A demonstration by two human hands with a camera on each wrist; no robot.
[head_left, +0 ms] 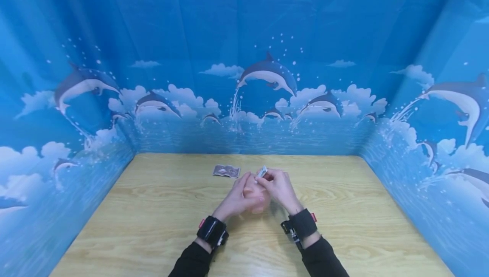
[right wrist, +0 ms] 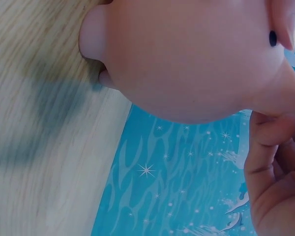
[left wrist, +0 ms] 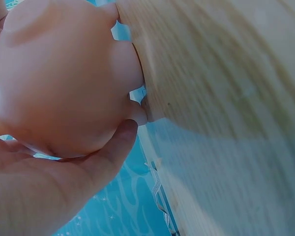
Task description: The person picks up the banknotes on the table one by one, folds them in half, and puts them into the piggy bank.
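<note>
A round pink piggy bank (head_left: 257,193) stands on short feet on the table between both hands. My left hand (head_left: 237,200) grips its side; in the left wrist view the thumb (left wrist: 119,147) lies along its lower body near a foot. At the top of the bank, my right hand (head_left: 282,187) pinches a small folded paper note (head_left: 262,171), whose pale end sticks up past the fingertips. The right wrist view shows the bank's smooth side (right wrist: 187,59) and a black eye, with the right fingers (right wrist: 275,130) at its ear. The note is hidden there.
A flat, creased banknote (head_left: 226,171) lies on the wooden table (head_left: 164,209) beyond the left hand. Blue curtains (head_left: 214,137) printed with dolphins hang along the back and both sides of the table.
</note>
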